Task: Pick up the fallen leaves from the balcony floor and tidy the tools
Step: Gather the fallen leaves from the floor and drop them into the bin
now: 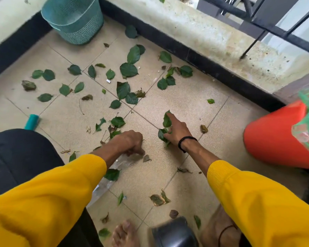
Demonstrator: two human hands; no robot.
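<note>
Crouched on the tile floor (194, 107), my right hand (176, 130) pinches a bunch of green leaves (165, 127) while my left hand (130, 141) curls over a clear bag (121, 162), more leaves scattered toward the teal basket (73, 18), orange bucket (273, 132) to my right.

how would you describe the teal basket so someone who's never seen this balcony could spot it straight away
Start at the far left corner of the balcony, where the dark skirting turns along the wall. The teal basket stands there on the beige tiles, beyond the scattered leaves. Unlike the smooth orange bucket at the right, it has a woven, perforated wall.
</note>
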